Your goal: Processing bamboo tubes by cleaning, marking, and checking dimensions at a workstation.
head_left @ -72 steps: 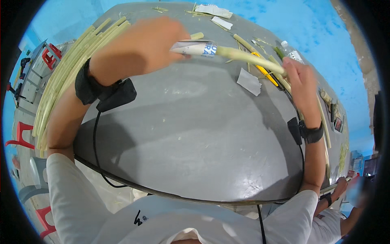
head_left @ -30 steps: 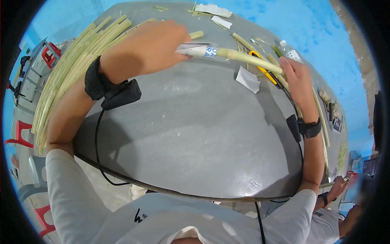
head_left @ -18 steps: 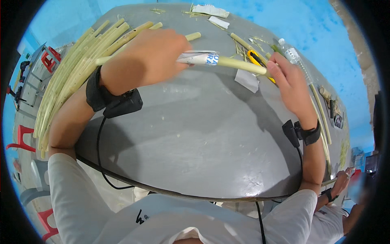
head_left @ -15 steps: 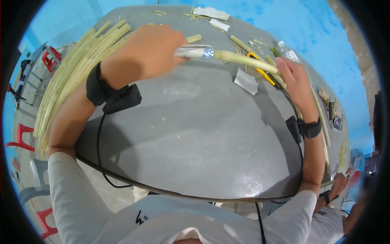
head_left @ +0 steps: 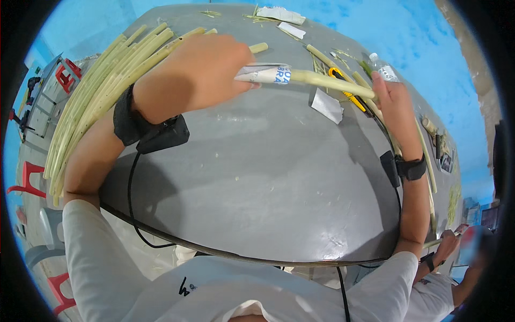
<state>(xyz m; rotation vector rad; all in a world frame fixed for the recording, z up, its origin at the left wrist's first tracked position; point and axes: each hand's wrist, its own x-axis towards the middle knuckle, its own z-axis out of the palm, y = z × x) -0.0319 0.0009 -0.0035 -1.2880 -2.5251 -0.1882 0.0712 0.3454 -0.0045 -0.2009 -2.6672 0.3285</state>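
Note:
My left hand (head_left: 196,72) is closed round a piece of white, blue-printed paper (head_left: 268,73) that looks like sandpaper. It wraps a pale green-yellow bamboo stick (head_left: 327,81), whose left part is hidden by the paper and hand. At the stick's right end my right hand (head_left: 391,99) is closed, its thumb along the top. The stick lies almost level above the grey table (head_left: 241,177). Just behind and below it, near my right hand, is a yellow utility knife (head_left: 350,95).
A bundle of peeled bamboo sticks (head_left: 96,96) fills the left side. Torn paper (head_left: 327,104), more paper (head_left: 280,15) and shavings lie on the table. A clear bottle (head_left: 385,68) stands at far right. Cables run from my wristbands. Another person's hand (head_left: 446,246) is at lower right.
Both hands, the stick and the paper have shifted slightly to the right. The grips look the same.

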